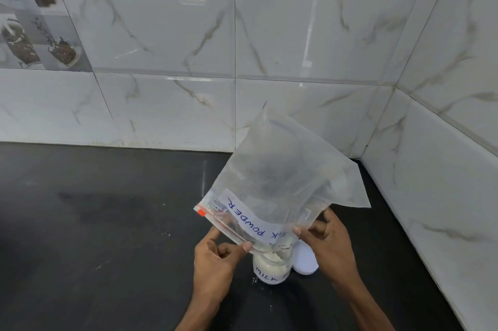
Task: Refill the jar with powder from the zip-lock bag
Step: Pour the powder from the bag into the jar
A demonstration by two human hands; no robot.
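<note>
Honestly, left hand [215, 258] and right hand [328, 244] are each pinching the upended zip-lock bag [283, 182] by a side of its floppy mouth over the jar [272, 275] near the bench's [107, 223] right edge, so I reckon powder [265, 260] is risking spilling past the narrow rim.

One zip-lock bag [283, 177], one jar [272, 268], one white lid [305, 262], and two hands [215, 258] [328, 241].

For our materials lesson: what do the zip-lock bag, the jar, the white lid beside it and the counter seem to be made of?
Zip-lock bag: thin clear plastic film, creased, the wall showing through.
Jar: transparent, glass or hard plastic, cannot tell; powder shows through.
White lid: opaque, smooth, probably plastic.
Counter: dark polished stone by its look, with faint reflections.
</note>
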